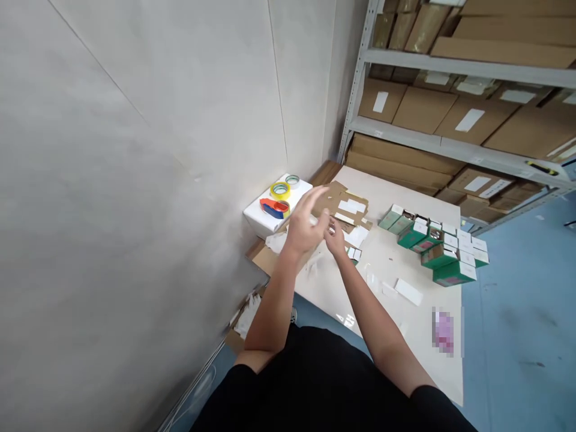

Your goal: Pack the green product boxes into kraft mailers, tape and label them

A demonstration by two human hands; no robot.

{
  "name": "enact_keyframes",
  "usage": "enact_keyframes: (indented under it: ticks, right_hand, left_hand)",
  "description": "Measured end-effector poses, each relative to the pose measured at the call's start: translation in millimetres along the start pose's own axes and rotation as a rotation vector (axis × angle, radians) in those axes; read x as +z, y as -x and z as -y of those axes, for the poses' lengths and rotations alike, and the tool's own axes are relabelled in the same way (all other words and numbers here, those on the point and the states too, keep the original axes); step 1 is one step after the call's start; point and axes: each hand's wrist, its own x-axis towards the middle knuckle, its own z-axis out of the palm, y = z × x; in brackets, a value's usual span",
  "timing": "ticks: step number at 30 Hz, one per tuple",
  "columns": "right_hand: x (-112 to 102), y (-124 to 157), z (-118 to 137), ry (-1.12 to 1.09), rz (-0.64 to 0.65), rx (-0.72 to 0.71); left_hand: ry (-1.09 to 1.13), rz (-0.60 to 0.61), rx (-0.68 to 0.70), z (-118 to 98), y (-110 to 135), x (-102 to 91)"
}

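My left hand (307,227) is raised over the near left part of the white table (382,336), its fingers stretched out and the thumb apart. Close beside it, my right hand (335,237) has its fingers curled in; what they hold, if anything, is too small to make out. Behind both hands lies flattened brown cardboard (335,197) with white labels (351,206) on it. A small green and white box (354,254) shows partly, just beyond my right wrist.
Several green and white boxes (452,273) stand grouped at the right. A white box (408,291) lies nearer. Left, a white stand (256,217) carries a yellow tape roll (280,191) and a red and blue tape dispenser (273,208). Metal shelves (405,135) with cartons rise behind; a wall is at left.
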Motion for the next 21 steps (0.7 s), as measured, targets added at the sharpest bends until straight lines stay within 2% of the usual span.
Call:
enact_keyframes:
  ticks: [2, 4, 6, 9, 12, 15, 18, 21]
  right_hand:
    - [33.7, -16.5, 13.4, 0.029, 0.008, -0.072]
    - [68.7, -30.8, 23.2, 0.079, 0.025, -0.127]
    - [104.5, -45.0, 30.2, 0.146, 0.053, -0.158]
    - [156.8, -69.0, 37.1, 0.275, 0.125, -0.206]
    - [201.4, -92.2, 39.7, 0.399, 0.221, -0.230]
    - [231.8, -106.1, 37.0, 0.503, 0.286, -0.136]
    - [245.8, -108.1, 31.1, 0.539, 0.290, -0.035]
    - [244.5, -101.3, 25.6, 0.514, 0.229, -0.080]
  left_hand:
    - [0.120, -0.015, -0.122, 55.9, -25.6, -33.9]
    - [0.225, -0.095, -0.264, 103.0, -34.6, -70.1]
    - [0.302, -0.202, -0.406, 140.3, -34.4, -106.9]
    - [0.315, -0.307, -0.529, 180.5, -30.0, -156.7]
    - [0.232, -0.343, -0.580, 205.4, -26.9, -193.1]
    - [0.172, -0.357, -0.585, 218.0, -24.1, -215.7]
    - [0.161, -0.369, -0.567, 222.2, -21.4, -229.1]
    - [0.175, -0.374, -0.554, 222.8, -20.7, -235.1]
